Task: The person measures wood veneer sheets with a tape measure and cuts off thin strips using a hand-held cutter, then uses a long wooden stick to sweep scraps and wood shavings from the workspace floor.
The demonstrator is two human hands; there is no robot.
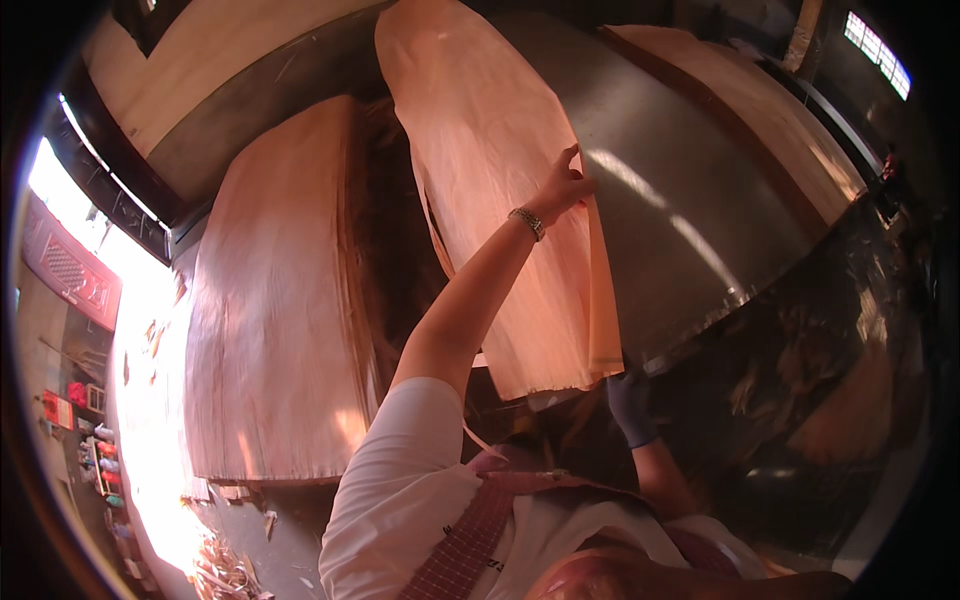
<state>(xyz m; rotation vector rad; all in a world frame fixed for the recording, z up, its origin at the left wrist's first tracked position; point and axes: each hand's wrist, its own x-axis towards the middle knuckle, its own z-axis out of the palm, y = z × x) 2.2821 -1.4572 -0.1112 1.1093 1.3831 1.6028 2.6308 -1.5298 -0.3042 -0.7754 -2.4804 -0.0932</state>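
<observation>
A long, thin sheet of wood veneer [500, 200] stretches away in front of me, its right edge bent up into a narrow fold. My left hand [566, 190], bare and with a metal band at the wrist, is closed on that right edge about midway along. At the sheet's near right corner is my right hand [630, 410], in a dark grey-blue glove. Its fingers are dim and partly hidden by the corner, so their grip cannot be made out. Under and to the right of the sheet lies a smooth grey metal surface [680, 190].
To the left stands a tall stack of veneer sheets [275, 300], with a dark gap beside it. More veneer [740, 110] lies at the far right of the metal surface. Wood scraps [222, 568] litter the floor at lower left, near bright light.
</observation>
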